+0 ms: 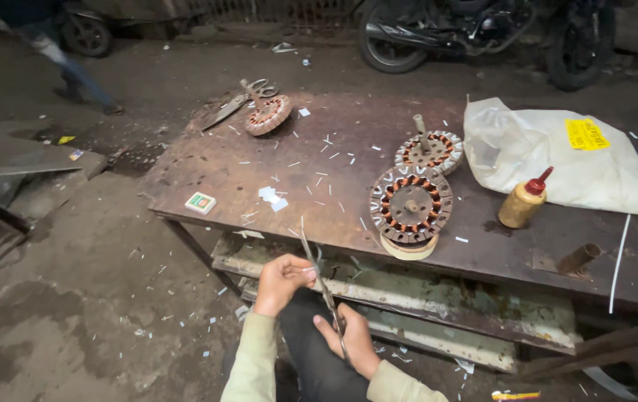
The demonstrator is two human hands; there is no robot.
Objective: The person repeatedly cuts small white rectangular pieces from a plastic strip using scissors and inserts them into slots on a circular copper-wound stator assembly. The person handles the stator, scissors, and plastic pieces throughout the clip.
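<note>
Just below the front edge of the surface [207, 171], the person's two hands were busy with a long pair of scissors [324, 286]. The right hand [350, 341] was closed around the handles, low down near the lap, so it could work the blades. The left hand [281, 279] was curled up higher, by the blades, and seemed to pinch a small white strip there, though the piece was too small to see well. The scissors pointed up toward the edge, held away from the body.

Many tiny white bits lay on the surface and on the floor [95, 298], likely where they dropped when cut. Close by, within easy reach, sat a round metal motor part with copper wire coils [410, 205], resting on a pale ring. A second motor part [429, 151] lay just behind it, and a third one [268, 114] sat far back beside another pair of scissors [240, 100]. A yellow bottle with a red cap [524, 202] stood to the right, near a big white plastic bag [550, 152]. A small box [200, 202] lay near the left front edge.
</note>
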